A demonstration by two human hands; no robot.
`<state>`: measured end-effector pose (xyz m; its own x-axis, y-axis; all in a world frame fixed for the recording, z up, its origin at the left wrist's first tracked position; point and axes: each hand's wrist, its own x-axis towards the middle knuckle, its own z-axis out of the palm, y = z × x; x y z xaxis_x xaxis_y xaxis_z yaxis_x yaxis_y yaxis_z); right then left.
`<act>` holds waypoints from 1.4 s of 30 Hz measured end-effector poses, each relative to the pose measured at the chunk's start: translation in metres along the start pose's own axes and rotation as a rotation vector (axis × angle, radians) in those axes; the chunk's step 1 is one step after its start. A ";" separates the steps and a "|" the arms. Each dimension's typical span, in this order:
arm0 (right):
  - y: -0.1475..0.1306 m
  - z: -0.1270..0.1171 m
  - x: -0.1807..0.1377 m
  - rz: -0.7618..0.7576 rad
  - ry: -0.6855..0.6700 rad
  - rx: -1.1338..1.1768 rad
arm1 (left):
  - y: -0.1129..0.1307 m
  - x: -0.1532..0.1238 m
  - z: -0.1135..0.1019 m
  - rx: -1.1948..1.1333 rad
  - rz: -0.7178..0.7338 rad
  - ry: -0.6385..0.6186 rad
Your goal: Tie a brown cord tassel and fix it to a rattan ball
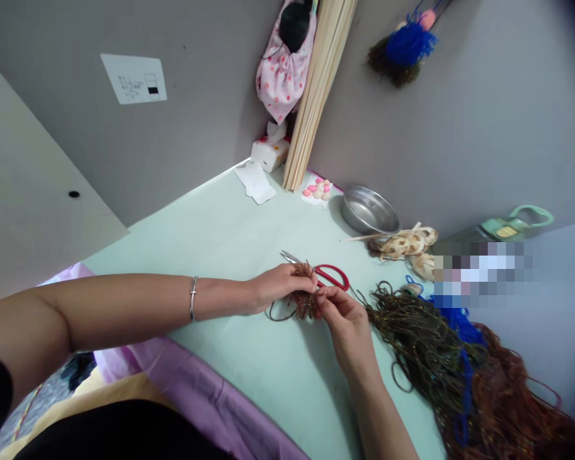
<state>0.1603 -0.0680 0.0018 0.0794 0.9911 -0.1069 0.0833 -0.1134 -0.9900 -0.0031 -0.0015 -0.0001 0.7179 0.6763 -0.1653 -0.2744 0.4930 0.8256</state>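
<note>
My left hand (276, 285) is closed on a small bundle of brown, glittery yarn (304, 308) above the table. My right hand (349, 322) meets it from the right, thumb and fingers pinched at the bundle's edge. What lies between those fingertips is too small to make out. A thin dark cord loops out below the left fingers. Just behind both hands lie scissors (345, 279) with red handles, their blades pointing left and partly hidden. Right of my right hand, a heap of dark olive yarn (407, 332) spreads over the table.
Reddish-brown yarn (512, 390) and blue yarn (464, 326) lie at the right. Farther back are a metal bowl (370, 211), woven pale pieces (407, 243), pink and cream beads (319, 190), wooden strips (316, 96) and a tissue box (269, 154). A tassel (407, 48) hangs on the grey partition.
</note>
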 end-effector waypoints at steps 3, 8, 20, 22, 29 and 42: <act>0.000 -0.001 0.000 -0.001 0.008 0.001 | 0.000 0.000 0.000 0.029 -0.007 0.004; -0.002 -0.001 -0.001 -0.019 0.018 0.024 | -0.001 -0.002 0.001 0.115 0.029 -0.049; -0.005 0.001 -0.001 -0.031 -0.018 0.030 | -0.001 -0.001 0.002 -0.174 0.017 -0.094; -0.006 0.001 -0.001 -0.036 -0.009 0.027 | -0.001 -0.001 0.001 -0.171 0.033 -0.102; -0.009 0.001 -0.001 -0.031 0.015 -0.010 | 0.001 -0.003 0.001 -0.127 0.109 -0.086; -0.013 0.002 -0.001 0.003 0.118 0.169 | 0.003 -0.004 0.002 -0.022 -0.003 0.044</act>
<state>0.1575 -0.0676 0.0150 0.1959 0.9747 -0.1078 -0.0844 -0.0927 -0.9921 -0.0050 -0.0036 0.0041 0.6899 0.6980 -0.1922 -0.2863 0.5069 0.8131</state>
